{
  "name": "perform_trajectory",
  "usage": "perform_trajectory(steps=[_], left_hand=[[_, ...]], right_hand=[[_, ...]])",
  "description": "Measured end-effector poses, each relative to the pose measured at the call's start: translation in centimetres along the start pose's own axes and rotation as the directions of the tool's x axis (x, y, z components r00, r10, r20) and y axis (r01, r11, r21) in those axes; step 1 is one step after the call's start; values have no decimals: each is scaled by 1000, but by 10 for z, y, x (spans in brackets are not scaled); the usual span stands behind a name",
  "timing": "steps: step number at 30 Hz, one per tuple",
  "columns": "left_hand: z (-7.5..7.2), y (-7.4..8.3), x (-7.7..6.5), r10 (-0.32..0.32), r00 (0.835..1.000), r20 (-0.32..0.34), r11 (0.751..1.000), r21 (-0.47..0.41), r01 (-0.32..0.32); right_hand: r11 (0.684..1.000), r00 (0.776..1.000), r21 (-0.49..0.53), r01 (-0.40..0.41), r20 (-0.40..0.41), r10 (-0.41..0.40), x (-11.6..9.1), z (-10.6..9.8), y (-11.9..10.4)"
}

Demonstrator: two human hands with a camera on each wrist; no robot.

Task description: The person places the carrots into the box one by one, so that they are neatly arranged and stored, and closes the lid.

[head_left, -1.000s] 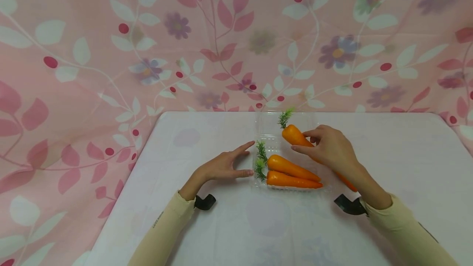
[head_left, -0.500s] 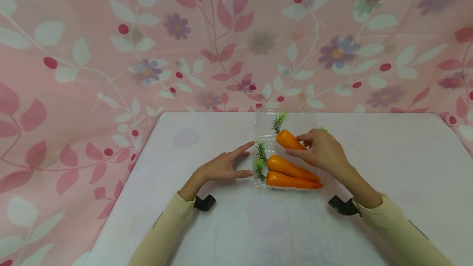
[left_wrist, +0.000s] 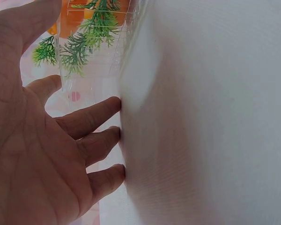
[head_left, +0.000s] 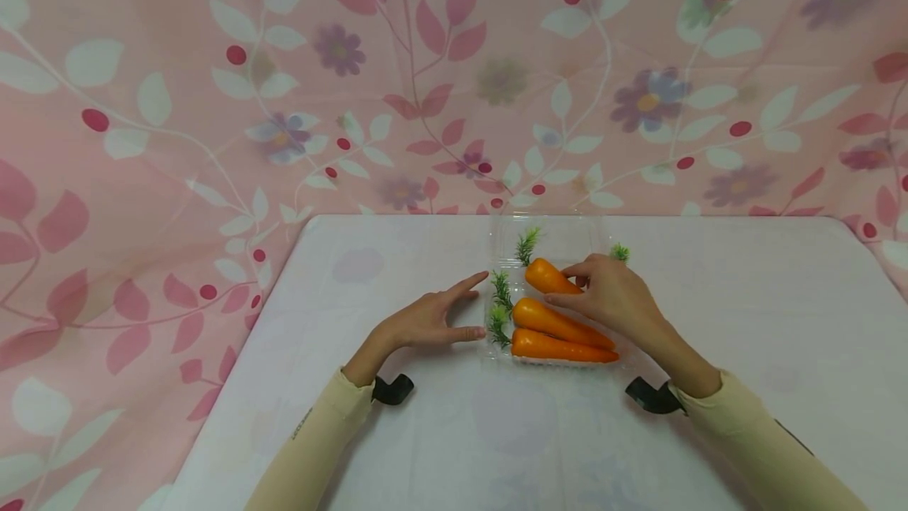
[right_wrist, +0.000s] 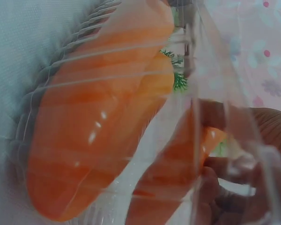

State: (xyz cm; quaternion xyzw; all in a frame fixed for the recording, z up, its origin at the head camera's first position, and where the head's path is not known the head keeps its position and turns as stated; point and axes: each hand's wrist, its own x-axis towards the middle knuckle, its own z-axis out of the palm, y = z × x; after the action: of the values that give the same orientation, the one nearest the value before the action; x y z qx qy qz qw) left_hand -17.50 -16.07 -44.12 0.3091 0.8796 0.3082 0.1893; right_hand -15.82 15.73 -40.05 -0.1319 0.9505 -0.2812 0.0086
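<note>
My right hand (head_left: 613, 294) pinches an orange carrot (head_left: 549, 276) with a green leafy top between thumb and fingers, low over the clear plastic container (head_left: 500, 239). The right wrist view shows this carrot (right_wrist: 161, 176) through the container's see-through wall, blurred by it. Two more carrots lie side by side in the container: an upper one (head_left: 556, 322) and a front one (head_left: 560, 346), leafy ends to the left. At the container's left side my left hand (head_left: 426, 318) is spread with fingers extended. In the left wrist view several fingertips (left_wrist: 114, 104) rest on the table beside the container wall.
Another green leafy top (head_left: 620, 252) shows just beyond my right hand, which hides whatever lies below it. The container's lid is folded back towards the wall. A white cloth covers the table (head_left: 397, 440); a pink floral curtain (head_left: 426, 85) hangs behind it.
My right hand has moved left and nearer to me with the carrot, lowering it beside the other two. The green top behind that hand has come into view. My left hand has stayed still.
</note>
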Motion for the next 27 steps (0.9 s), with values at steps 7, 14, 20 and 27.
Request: perform_trajectory(steps=[7, 14, 20, 27], left_hand=[[0, 1, 0, -5, 1000, 5, 1000, -10, 5], [0, 0, 0, -9, 1000, 7, 1000, -9, 9], [-1, 2, -1, -10, 1000, 6, 1000, -5, 10], [-1, 3, -1, -10, 1000, 11, 1000, -7, 10]], right_hand=[[1000, 1000, -12, -5, 23, 6, 0, 5, 0], [1000, 999, -21, 19, 36, -18, 2, 10, 2], [999, 999, -19, 33, 41, -32, 3, 13, 3], [999, 997, -11, 51, 63, -51, 4, 13, 4]])
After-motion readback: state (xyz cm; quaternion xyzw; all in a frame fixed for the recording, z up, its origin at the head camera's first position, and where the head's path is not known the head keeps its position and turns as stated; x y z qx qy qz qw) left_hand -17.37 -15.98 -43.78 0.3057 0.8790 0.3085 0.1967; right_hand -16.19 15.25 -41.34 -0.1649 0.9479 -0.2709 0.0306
